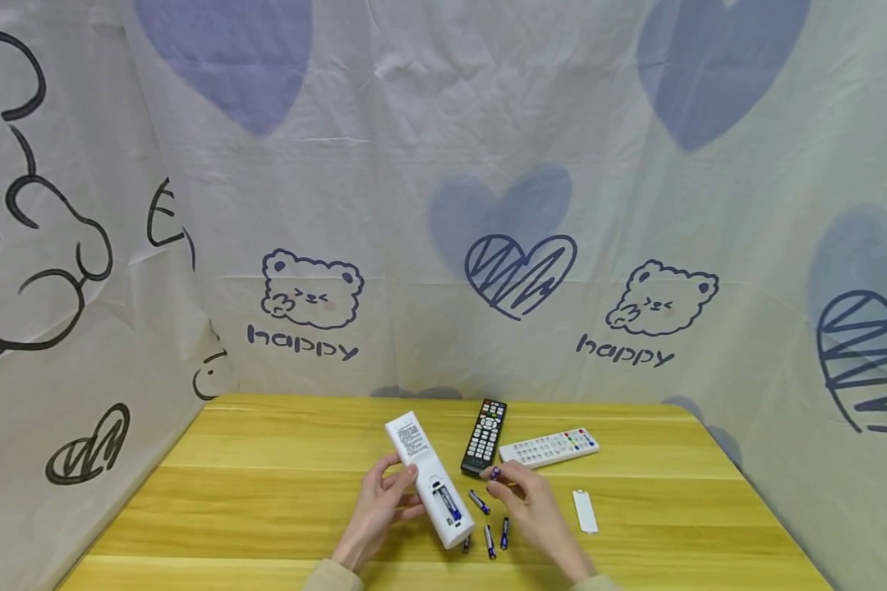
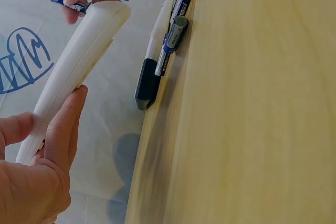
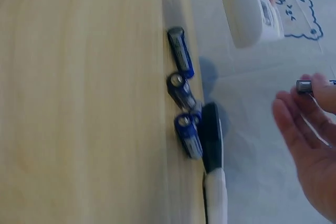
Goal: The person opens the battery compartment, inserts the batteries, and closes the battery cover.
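My left hand (image 1: 380, 499) grips a white remote control (image 1: 416, 449), tilted with its back up and its battery compartment uncovered. Inside the compartment lies a blue-and-silver battery (image 1: 448, 501). To the right of the remote, my right hand (image 1: 538, 510) pinches another small battery (image 1: 495, 474) between thumb and fingers, held above the table. In the left wrist view this pinched battery (image 2: 68, 2) shows just beyond the remote's end. Several loose batteries (image 1: 489, 542) lie on the table between the two hands, one partly hidden by the remote's lower end.
A black remote (image 1: 484, 435) lies face up behind the hands, with a second white remote (image 1: 550, 447) to its right. The white battery cover (image 1: 585, 511) rests right of my right hand. A printed cloth (image 1: 414, 345) hangs along the back edge of the wooden table (image 1: 266, 476).
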A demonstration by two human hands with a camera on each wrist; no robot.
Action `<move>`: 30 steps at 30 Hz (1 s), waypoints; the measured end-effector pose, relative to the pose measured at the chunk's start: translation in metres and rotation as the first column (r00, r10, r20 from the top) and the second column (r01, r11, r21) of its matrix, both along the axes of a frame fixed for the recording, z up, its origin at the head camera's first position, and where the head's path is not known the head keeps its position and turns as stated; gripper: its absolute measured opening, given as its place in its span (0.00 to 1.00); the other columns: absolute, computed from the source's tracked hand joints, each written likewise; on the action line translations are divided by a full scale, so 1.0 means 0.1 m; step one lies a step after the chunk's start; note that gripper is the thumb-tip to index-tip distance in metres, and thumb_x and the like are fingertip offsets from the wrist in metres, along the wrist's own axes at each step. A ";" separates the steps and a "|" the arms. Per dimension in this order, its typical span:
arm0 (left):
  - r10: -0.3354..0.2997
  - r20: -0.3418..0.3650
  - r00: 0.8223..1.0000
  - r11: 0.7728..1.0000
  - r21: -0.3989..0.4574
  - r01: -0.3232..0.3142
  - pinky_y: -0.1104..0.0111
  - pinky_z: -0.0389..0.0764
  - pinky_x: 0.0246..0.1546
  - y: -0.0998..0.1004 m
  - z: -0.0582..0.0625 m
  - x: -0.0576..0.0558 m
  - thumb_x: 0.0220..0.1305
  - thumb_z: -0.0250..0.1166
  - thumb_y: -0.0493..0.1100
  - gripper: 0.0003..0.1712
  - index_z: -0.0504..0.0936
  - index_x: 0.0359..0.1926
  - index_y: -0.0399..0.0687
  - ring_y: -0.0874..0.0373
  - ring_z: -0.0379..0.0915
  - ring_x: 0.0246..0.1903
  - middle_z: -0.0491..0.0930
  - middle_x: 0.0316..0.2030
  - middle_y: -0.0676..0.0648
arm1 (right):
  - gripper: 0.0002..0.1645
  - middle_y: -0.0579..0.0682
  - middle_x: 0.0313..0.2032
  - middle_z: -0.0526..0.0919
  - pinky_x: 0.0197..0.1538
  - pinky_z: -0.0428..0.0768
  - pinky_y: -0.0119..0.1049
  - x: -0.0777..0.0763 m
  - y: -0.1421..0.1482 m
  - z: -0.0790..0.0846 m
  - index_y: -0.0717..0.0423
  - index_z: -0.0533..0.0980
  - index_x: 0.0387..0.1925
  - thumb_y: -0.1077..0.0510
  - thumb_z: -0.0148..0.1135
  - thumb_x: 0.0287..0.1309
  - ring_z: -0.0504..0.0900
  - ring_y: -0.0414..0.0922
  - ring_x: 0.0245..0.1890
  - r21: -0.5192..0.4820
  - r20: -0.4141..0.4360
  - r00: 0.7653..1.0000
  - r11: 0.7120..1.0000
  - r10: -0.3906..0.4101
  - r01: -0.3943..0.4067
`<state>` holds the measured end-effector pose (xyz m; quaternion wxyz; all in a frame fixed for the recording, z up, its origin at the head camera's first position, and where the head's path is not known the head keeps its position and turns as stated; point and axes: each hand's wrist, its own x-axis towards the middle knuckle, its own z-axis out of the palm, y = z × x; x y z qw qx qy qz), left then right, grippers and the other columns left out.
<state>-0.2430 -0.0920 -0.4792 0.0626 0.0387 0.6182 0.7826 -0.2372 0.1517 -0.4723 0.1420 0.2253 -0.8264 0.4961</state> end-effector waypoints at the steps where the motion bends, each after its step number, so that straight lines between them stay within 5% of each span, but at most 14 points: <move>1: 0.000 0.001 1.000 1.000 0.000 0.000 0.67 0.90 0.39 0.00 0.00 0.00 0.75 0.57 0.42 0.30 0.58 0.68 0.30 0.62 0.84 0.30 0.87 0.42 0.43 | 0.12 0.56 0.40 0.86 0.46 0.87 0.27 0.00 -0.02 -0.01 0.63 0.81 0.48 0.65 0.62 0.64 0.85 0.37 0.39 -0.010 -0.019 1.000 1.000 0.003 -0.003; 5: 0.002 -0.005 1.000 1.000 0.001 -0.002 0.67 0.90 0.38 0.01 0.00 0.00 0.75 0.57 0.42 0.30 0.58 0.67 0.29 0.62 0.83 0.29 0.87 0.41 0.43 | 0.18 0.58 0.34 0.88 0.43 0.89 0.31 0.02 -0.12 -0.02 0.67 0.75 0.52 0.68 0.65 0.60 0.88 0.47 0.33 -0.075 -0.095 0.995 0.997 0.027 -0.034; 17: 0.017 0.011 1.000 1.000 -0.015 -0.017 0.66 0.90 0.37 0.01 0.01 0.00 0.75 0.56 0.41 0.29 0.59 0.67 0.30 0.61 0.84 0.29 0.87 0.43 0.41 | 0.12 0.61 0.34 0.88 0.36 0.90 0.33 0.06 -0.33 -0.05 0.65 0.75 0.46 0.69 0.65 0.62 0.88 0.51 0.32 -0.121 -0.217 0.972 0.985 0.094 -0.122; 30: -0.001 0.005 1.000 1.000 -0.018 0.001 0.68 0.90 0.38 0.01 0.00 0.00 0.75 0.57 0.42 0.29 0.59 0.67 0.31 0.62 0.83 0.30 0.87 0.42 0.43 | 0.15 0.52 0.28 0.88 0.30 0.86 0.32 0.06 -0.45 -0.07 0.61 0.78 0.43 0.71 0.70 0.55 0.84 0.37 0.27 -0.036 -0.333 0.938 0.993 0.090 -0.109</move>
